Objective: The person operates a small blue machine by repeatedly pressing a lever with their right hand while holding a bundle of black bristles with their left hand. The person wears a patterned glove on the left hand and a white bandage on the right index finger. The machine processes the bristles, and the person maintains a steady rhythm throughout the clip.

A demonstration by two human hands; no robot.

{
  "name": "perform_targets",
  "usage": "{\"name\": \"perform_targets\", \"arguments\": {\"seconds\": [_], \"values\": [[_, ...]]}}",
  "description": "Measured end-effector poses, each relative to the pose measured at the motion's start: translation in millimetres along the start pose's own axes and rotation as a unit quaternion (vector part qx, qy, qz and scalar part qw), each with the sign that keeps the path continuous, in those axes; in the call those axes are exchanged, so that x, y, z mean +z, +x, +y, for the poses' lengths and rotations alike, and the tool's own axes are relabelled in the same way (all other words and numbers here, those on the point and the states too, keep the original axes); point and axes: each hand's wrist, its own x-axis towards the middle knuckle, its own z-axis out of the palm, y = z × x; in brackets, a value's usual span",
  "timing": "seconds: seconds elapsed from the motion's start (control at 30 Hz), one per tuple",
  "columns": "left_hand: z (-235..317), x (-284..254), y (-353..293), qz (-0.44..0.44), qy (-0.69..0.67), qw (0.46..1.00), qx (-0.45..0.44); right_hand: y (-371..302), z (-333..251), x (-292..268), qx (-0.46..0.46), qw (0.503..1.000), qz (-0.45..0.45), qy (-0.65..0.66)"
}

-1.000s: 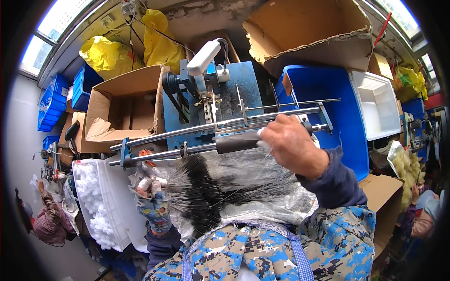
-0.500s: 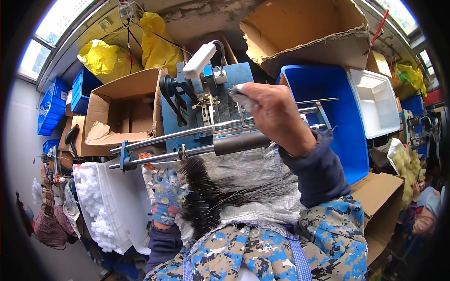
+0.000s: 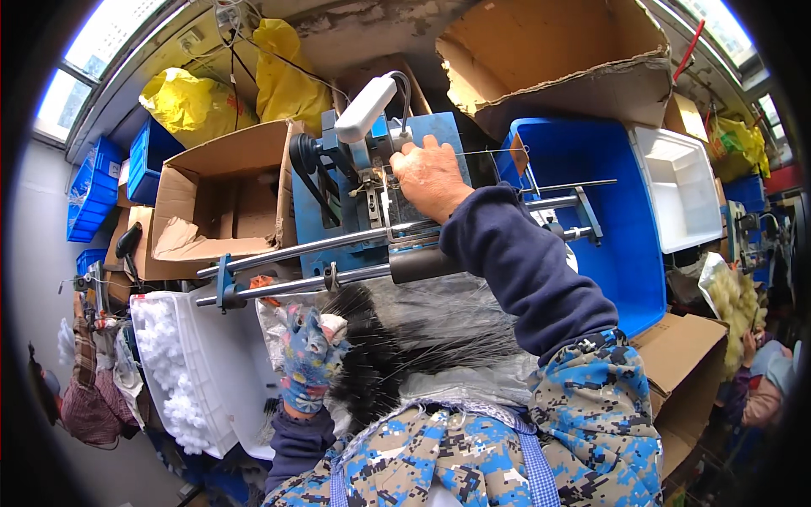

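My right hand (image 3: 429, 176) is bare and curled over the work head of a blue bench machine (image 3: 314, 221), its fingers bent down. Whatever they pinch is hidden beneath the hand. A thin wire (image 3: 486, 152) stretches rightward from beside it to a small brown plate (image 3: 519, 157). My left hand (image 3: 308, 353), in a blue flowered glove, is closed at the left edge of a bundle of long black bristle-like strands (image 3: 367, 346). I cannot make out what its fingers hold. The strands lie across my lap on a whitish plastic sheet (image 3: 460, 389).
Two steel rails (image 3: 287, 253) with a dark roller cross the machine's front. On the left stand a white bin (image 3: 221, 363) of white fluff and a cardboard box (image 3: 224, 190). A large blue bin (image 3: 621, 253) and a white tray (image 3: 676, 190) are at right. Other people sit at both sides.
My right hand has moved left and forward, from above the machine's right side onto its work head. The pale grey thing at its fingertips is out of sight. My left hand has barely shifted.
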Motion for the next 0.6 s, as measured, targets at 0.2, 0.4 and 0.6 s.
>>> {"name": "perform_targets", "arguments": {"seconds": [0.2, 0.4, 0.6], "values": [[18, -3, 2, 0.027, -0.06, 0.998, 0.021, 2, 1, 4, -0.004, 1.0, -0.01, 0.018], [28, -2, 7, 0.026, -0.093, 0.995, 0.031, 7, 4, 4, 0.018, 0.996, -0.03, 0.086], [16, 4, -12, -0.011, -0.09, 0.996, -0.016, -3, 8, 5, 0.081, 0.996, -0.016, 0.029]]}}
